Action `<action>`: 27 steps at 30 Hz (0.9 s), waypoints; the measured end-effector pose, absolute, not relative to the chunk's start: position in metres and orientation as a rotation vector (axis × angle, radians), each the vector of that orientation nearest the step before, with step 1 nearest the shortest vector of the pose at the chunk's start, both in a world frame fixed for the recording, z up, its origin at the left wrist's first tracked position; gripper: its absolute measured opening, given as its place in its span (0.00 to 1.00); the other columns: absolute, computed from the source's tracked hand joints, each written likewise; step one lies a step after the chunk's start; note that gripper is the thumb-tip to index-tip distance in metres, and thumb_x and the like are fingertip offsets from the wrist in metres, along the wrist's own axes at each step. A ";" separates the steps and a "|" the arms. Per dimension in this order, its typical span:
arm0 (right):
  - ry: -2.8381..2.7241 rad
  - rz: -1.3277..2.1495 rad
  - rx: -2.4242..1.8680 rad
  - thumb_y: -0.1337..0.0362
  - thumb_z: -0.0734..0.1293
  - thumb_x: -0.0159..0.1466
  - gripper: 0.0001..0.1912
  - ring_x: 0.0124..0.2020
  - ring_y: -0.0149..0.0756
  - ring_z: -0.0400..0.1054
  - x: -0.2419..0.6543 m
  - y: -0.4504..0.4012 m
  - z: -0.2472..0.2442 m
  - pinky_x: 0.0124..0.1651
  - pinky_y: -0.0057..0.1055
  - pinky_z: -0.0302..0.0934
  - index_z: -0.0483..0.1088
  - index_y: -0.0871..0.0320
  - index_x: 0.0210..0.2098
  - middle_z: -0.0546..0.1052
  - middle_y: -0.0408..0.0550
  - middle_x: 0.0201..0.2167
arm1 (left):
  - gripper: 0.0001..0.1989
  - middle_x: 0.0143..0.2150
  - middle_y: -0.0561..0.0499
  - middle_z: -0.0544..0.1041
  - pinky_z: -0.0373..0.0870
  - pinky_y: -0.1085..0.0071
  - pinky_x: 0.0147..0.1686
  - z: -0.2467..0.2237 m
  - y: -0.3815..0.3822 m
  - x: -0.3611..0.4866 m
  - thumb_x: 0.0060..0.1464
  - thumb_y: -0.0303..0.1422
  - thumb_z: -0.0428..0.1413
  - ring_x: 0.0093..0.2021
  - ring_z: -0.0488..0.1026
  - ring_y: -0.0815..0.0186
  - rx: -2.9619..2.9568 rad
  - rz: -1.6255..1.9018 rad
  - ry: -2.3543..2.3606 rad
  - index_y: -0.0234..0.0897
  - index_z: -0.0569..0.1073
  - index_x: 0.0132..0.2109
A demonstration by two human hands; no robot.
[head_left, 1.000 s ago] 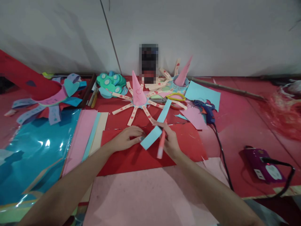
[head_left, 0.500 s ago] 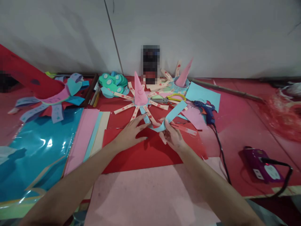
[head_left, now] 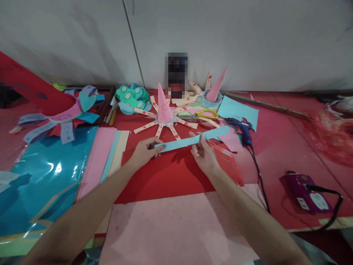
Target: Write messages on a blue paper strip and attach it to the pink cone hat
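Between my hands a light blue paper strip (head_left: 182, 142) is stretched nearly straight, its right end tilted up. My left hand (head_left: 147, 151) pinches its left end. Thumb and fingers of my right hand (head_left: 204, 154) close on it right of the middle, and the free end reaches past them. Both hands are above a red paper sheet (head_left: 165, 180). Just behind the strip stands a pink paper cone (head_left: 164, 110) with cream, heart-marked strips spread around its base. Yellow-handled scissors (head_left: 206, 114) and a blue glue gun (head_left: 244, 130) lie behind my right hand.
Stacked coloured paper (head_left: 99, 158) and a shiny blue sheet (head_left: 55, 176) lie left. A finished-looking red cone with curled strips (head_left: 57, 99) leans there. Another pink cone (head_left: 216, 88) stands behind. A stick (head_left: 267, 104) and a purple power adapter (head_left: 309, 193) with a cord lie right.
My left hand, open half a second ago, has moved slightly left and taken the strip's end. The curled strip is now pulled out nearly straight.
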State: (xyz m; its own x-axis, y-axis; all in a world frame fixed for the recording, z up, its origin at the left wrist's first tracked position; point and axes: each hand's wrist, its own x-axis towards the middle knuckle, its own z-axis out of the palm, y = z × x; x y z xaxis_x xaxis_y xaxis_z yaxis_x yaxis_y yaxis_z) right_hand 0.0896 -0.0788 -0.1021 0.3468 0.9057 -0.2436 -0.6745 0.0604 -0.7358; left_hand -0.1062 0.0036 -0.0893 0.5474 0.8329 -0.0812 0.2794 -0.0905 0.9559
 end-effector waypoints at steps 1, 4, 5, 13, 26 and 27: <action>-0.281 1.225 -0.882 0.54 0.70 0.52 0.13 0.15 0.17 0.56 0.090 -0.079 -0.101 0.14 0.18 0.49 0.69 0.53 0.33 0.79 0.41 0.38 | 0.11 0.17 0.59 0.67 0.58 0.79 0.17 -0.090 0.005 -0.106 0.45 0.39 0.59 0.16 0.63 0.76 1.540 0.648 0.957 0.36 0.72 0.32; -0.201 1.238 -0.849 0.57 0.70 0.53 0.10 0.16 0.17 0.56 0.091 -0.078 -0.099 0.14 0.17 0.50 0.70 0.53 0.32 0.78 0.40 0.39 | 0.12 0.17 0.61 0.65 0.56 0.81 0.14 -0.092 0.011 -0.105 0.40 0.38 0.62 0.14 0.59 0.78 1.250 0.792 0.970 0.37 0.73 0.33; -0.180 1.245 -0.839 0.57 0.70 0.53 0.09 0.15 0.17 0.55 0.091 -0.078 -0.098 0.14 0.17 0.50 0.70 0.53 0.32 0.78 0.40 0.39 | 0.13 0.17 0.61 0.65 0.55 0.82 0.13 -0.091 0.013 -0.104 0.39 0.37 0.63 0.13 0.59 0.79 1.162 0.837 0.975 0.37 0.73 0.33; -0.126 1.265 -0.780 0.61 0.70 0.55 0.06 0.16 0.17 0.57 0.091 -0.078 -0.097 0.14 0.16 0.53 0.71 0.54 0.31 0.78 0.40 0.35 | 0.12 0.15 0.63 0.59 0.52 0.84 0.12 -0.087 0.019 -0.108 0.42 0.38 0.64 0.12 0.53 0.81 0.871 0.972 0.906 0.37 0.73 0.33; -0.233 1.269 -0.840 0.56 0.71 0.51 0.10 0.16 0.17 0.58 0.091 -0.079 -0.100 0.15 0.17 0.54 0.71 0.53 0.31 0.78 0.40 0.36 | 0.24 0.11 0.56 0.66 0.69 0.73 0.33 -0.081 0.015 -0.109 0.55 0.52 0.44 0.18 0.66 0.71 1.067 0.730 0.784 0.38 0.73 0.33; -0.251 1.263 -0.859 0.55 0.71 0.52 0.11 0.16 0.17 0.58 0.091 -0.079 -0.101 0.15 0.18 0.54 0.71 0.53 0.31 0.78 0.40 0.36 | 0.24 0.12 0.55 0.67 0.69 0.73 0.33 -0.083 0.015 -0.109 0.54 0.53 0.45 0.20 0.67 0.70 1.112 0.703 0.795 0.38 0.73 0.33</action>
